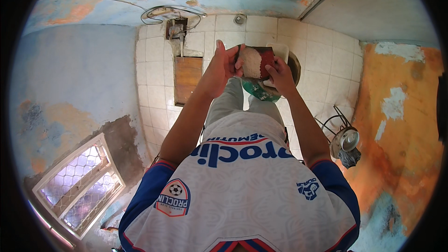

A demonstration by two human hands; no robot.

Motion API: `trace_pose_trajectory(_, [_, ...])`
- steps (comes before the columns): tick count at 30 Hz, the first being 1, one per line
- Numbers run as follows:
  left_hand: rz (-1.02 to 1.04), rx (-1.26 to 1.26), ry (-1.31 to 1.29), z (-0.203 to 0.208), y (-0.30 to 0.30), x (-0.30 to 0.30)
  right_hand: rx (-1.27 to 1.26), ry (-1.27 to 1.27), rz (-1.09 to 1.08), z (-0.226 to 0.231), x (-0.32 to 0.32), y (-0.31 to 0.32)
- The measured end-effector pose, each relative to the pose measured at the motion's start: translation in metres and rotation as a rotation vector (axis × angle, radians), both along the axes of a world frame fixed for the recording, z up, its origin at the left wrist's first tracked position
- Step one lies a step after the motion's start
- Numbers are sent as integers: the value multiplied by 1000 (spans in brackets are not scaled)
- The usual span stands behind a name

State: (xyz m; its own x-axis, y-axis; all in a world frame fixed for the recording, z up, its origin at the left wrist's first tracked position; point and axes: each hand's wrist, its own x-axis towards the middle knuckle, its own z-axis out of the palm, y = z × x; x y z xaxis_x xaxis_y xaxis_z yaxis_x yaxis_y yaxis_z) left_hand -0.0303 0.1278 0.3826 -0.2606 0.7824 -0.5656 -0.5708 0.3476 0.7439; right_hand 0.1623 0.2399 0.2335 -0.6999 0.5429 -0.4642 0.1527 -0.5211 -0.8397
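Note:
A flat dark red piece with a pale, grainy-looking middle (252,63) is held up in front of me between both hands; its exact kind cannot be made out. My right hand (281,75) grips its right edge, thumb on top. At the left edge my left hand (227,61) turns its palm upward, fingers curled against the piece and thumb pointing away. Beneath the hands, a green container with whitish specks (262,92) shows partly between my legs. Behind the right hand are a whitish tub (280,47) and a round brown rim (295,67), both partly covered.
White tiles (322,60) cover the floor. To the left lies a brown wooden panel (188,80) by a recess with pipework (176,29). A metal-framed object with a round pale top (347,139) stands at the right, near the orange wall (396,149). A loose cable (154,16) hangs ahead.

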Motion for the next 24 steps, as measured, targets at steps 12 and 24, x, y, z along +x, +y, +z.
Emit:
trace_pose_trajectory(12, [-38,-6,-32,3,8,3,124,43,-41,-1,3,3])
trace_pose_trajectory(24, [-66,35,-13,7,10,14,283,19,-52,11,6,10])
